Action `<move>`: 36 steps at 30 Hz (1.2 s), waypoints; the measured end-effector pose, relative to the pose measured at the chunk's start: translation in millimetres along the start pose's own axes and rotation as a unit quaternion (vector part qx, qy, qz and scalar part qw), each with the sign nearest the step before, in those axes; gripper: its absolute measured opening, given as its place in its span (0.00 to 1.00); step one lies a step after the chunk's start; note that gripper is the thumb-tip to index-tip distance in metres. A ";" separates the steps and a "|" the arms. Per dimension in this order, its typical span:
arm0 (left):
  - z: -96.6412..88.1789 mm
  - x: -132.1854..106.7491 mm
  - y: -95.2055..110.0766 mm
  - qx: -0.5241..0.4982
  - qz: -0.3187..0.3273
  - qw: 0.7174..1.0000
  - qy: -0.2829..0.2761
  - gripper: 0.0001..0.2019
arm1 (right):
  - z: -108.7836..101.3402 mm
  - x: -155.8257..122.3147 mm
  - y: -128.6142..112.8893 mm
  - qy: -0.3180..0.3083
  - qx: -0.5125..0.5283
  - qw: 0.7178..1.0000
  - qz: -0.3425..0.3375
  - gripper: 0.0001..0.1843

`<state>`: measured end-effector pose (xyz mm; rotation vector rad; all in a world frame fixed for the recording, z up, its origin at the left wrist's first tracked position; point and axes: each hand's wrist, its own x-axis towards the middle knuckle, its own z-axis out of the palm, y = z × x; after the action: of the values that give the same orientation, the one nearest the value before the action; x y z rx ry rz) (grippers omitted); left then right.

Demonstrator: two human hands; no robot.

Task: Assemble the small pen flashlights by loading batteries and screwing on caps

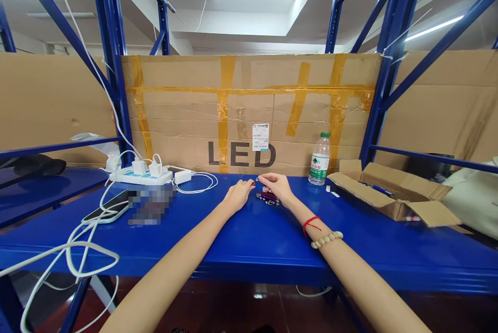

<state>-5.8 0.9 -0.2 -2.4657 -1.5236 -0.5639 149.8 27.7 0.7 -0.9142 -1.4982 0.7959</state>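
Both of my hands reach forward over the blue tabletop [249, 239]. My left hand [238, 195] is closed, with its fingertips together; a tiny dark red bit shows at them, too small to name. Opposite it, my right hand [277, 186] pinches thumb and finger around something small and shiny that I cannot make out. The fingertips of the two hands almost meet. Just below them lies a small cluster of dark red and purple pieces with shiny silvery bits [267, 198], partly covered by my right hand. A red string and a beaded bracelet circle my right wrist.
A water bottle [319, 159] and an open cardboard box [383, 190] with a blue pen stand at the right. To the left are a power strip [142, 175], a phone [107, 207], a blurred patch and tangled white cables [87, 247]. A taped cardboard panel [179, 115] closes the back.
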 end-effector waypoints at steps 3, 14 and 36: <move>0.0 0.3 -0.2 -0.017 -0.001 1.000 -0.011 0.16 | 0.6 -1.0 -0.4 -0.009 0.007 1.000 0.003 0.17; -2.6 -1.1 1.9 -0.021 -0.015 1.000 -0.008 0.15 | 3.0 -1.2 0.8 -0.052 0.020 0.998 0.018 0.21; 1.9 -3.0 0.1 -0.134 0.010 0.989 0.055 0.12 | 1.5 -6.6 -8.6 -0.079 -0.014 0.997 0.000 0.23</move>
<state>-6.5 -0.9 -3.2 -2.5868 -1.4642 -0.9414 147.7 17.9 4.9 -0.8894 -1.6505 0.8648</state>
